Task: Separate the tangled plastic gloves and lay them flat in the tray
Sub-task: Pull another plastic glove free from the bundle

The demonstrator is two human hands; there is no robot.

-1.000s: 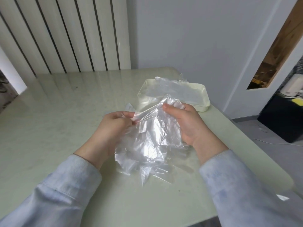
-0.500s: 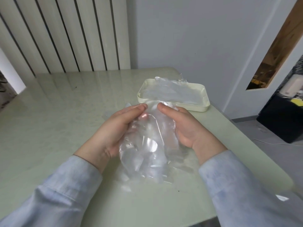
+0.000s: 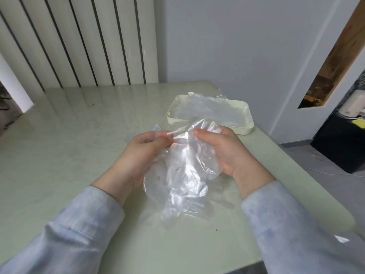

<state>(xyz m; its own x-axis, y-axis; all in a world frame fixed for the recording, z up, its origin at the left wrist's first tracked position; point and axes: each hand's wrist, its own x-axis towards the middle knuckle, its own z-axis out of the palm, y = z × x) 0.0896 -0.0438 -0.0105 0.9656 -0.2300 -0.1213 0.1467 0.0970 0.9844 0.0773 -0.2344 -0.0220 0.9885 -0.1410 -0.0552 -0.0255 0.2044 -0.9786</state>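
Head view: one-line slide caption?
Left hand and right hand pinch tangled clear plastic gloves before a cream rectangular tray.

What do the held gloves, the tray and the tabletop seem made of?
Clear crinkled gloves: thin glossy plastic film; see-through, creased, glinting.
Cream rectangular tray: probably moulded plastic, smooth; rounded rim and corners.
Pale green tabletop: polished, perhaps stone or glass; faint veining, mirrors the wall slats.

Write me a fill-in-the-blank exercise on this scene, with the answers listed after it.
The left hand and the right hand both hold the tangled gloves over the ____. The cream tray stands nearer the ____ hand. The sleeves are light ____.
Missing words: table; right; blue.
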